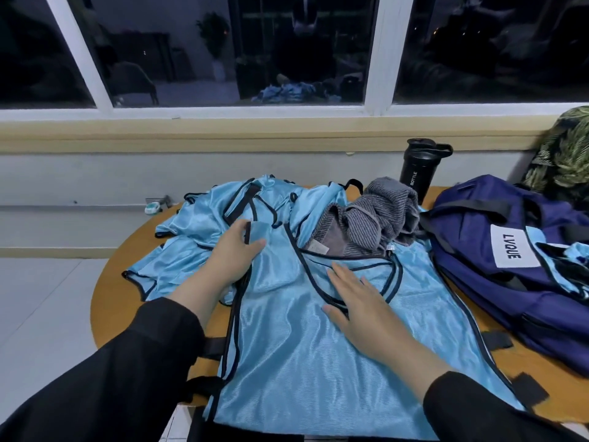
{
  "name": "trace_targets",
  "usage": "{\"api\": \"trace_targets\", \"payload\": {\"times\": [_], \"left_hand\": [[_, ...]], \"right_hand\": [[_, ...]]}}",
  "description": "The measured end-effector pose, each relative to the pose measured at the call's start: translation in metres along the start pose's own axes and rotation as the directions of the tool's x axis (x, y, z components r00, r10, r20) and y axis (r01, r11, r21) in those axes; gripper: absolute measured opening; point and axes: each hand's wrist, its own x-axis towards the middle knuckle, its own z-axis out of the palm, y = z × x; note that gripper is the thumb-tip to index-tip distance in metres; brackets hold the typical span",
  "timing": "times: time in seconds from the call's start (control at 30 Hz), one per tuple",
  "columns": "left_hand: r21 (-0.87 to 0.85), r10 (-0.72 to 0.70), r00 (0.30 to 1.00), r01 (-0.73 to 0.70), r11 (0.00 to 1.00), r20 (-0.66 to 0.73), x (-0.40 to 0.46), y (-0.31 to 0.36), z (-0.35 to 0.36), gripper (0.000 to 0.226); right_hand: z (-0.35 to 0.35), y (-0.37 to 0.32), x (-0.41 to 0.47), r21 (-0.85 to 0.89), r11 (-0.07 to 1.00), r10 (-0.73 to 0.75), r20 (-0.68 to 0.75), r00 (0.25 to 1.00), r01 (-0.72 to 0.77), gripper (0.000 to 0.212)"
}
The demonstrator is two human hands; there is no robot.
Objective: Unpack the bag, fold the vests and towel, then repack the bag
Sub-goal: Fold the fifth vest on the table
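A light blue vest (287, 346) with black trim lies spread flat on the round wooden table (105, 282), its hem hanging over the near edge. My left hand (232, 253) grips the vest's left shoulder strap, thumb over the black trim. My right hand (353, 301) lies flat with straight fingers on the vest's chest, just below the neckline. More blue vests (204, 224) lie crumpled behind and to the left. A grey striped towel (366, 218) sits bunched at the back. The navy bag (497, 250) lies at the right, with blue fabric poking out.
A black shaker bottle (417, 170) stands behind the towel near the wall. A leaf-patterned cushion (564, 151) sits at the far right. A small white and teal object (152, 208) lies at the table's far left edge. White tiled floor is on the left.
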Motion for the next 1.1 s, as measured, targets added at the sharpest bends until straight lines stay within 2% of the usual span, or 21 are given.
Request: {"api": "trace_targets", "payload": {"times": [0.03,0.1,0.17,0.23,0.3,0.4,0.47,0.5,0.57,0.6,0.67,0.73,0.8,0.9,1.0,1.07,1.1], "left_hand": [[-0.031,-0.056,0.998,0.056,0.998,-0.001,0.000,-0.002,0.001,0.045],[-0.077,-0.148,0.985,0.155,0.985,0.087,-0.004,-0.009,0.001,0.074],[0.108,-0.120,0.978,0.103,0.989,0.171,-0.009,-0.014,0.000,0.090],[0.189,-0.089,0.986,0.061,0.980,0.141,-0.011,-0.014,0.003,0.087],[0.132,-0.048,0.996,0.037,0.991,0.076,-0.012,-0.015,0.005,0.080],[0.078,-0.029,0.999,0.026,0.997,0.041,-0.010,-0.018,0.004,0.078],[0.063,-0.037,0.999,0.035,0.997,0.029,-0.009,-0.017,0.003,0.073],[0.058,-0.042,0.999,0.041,0.997,0.026,-0.008,-0.017,0.004,0.070],[0.056,-0.059,0.998,0.058,0.997,0.021,-0.005,-0.013,0.004,0.064],[0.061,-0.066,0.998,0.064,0.996,0.023,-0.002,-0.011,0.004,0.062],[0.109,-0.063,0.998,0.060,0.992,0.024,0.002,-0.005,0.004,0.058],[0.166,-0.054,0.998,0.049,0.985,0.025,0.004,0.001,0.005,0.059],[0.192,-0.047,0.999,0.042,0.981,0.023,0.006,0.002,0.006,0.062],[0.210,-0.055,0.998,0.051,0.976,0.012,0.006,0.004,0.007,0.061],[0.219,-0.043,0.999,0.038,0.975,0.014,0.002,0.008,0.005,0.061],[0.234,-0.040,0.999,0.034,0.972,0.019,0.000,0.008,0.004,0.061],[0.244,-0.037,0.999,0.031,0.969,0.022,-0.001,0.009,0.003,0.060]], "right_hand": [[0.000,0.001,0.001,-0.027,1.000,0.016,0.031,0.999,-0.015,0.075],[0.000,0.000,0.003,-0.066,0.997,0.039,0.092,0.995,-0.033,0.075],[0.000,-0.001,0.005,-0.099,0.994,0.048,0.118,0.992,-0.036,0.075],[-0.001,-0.002,0.007,-0.081,0.996,0.057,0.126,0.990,-0.047,0.074],[-0.002,-0.006,0.007,0.001,0.999,0.050,0.066,0.997,-0.050,0.072],[-0.003,-0.017,0.005,0.095,0.995,0.000,-0.162,0.987,0.015,0.057],[-0.004,-0.033,0.002,0.160,0.981,-0.050,-0.335,0.941,0.109,0.036],[-0.006,-0.044,-0.001,0.213,0.967,-0.053,-0.365,0.929,0.139,0.026],[-0.009,-0.068,-0.010,0.293,0.936,-0.110,-0.278,0.954,0.194,0.028],[-0.009,-0.082,-0.017,0.291,0.924,-0.196,-0.195,0.961,0.247,0.034],[-0.001,-0.104,-0.032,0.211,0.900,-0.385,-0.029,0.923,0.382,0.047],[0.010,-0.120,-0.045,0.060,0.880,-0.474,0.083,0.876,0.471,0.060],[0.019,-0.130,-0.054,-0.059,0.879,-0.469,0.073,0.880,0.473,0.070],[0.029,-0.138,-0.064,-0.132,0.906,-0.405,0.012,0.914,0.403,0.075],[0.041,-0.146,-0.069,-0.208,0.906,-0.389,-0.058,0.920,0.370,0.048],[0.042,-0.150,-0.071,-0.178,0.921,-0.371,-0.123,0.920,0.347,0.027],[0.042,-0.152,-0.071,-0.155,0.932,-0.349,-0.138,0.927,0.327,0.023]]}}
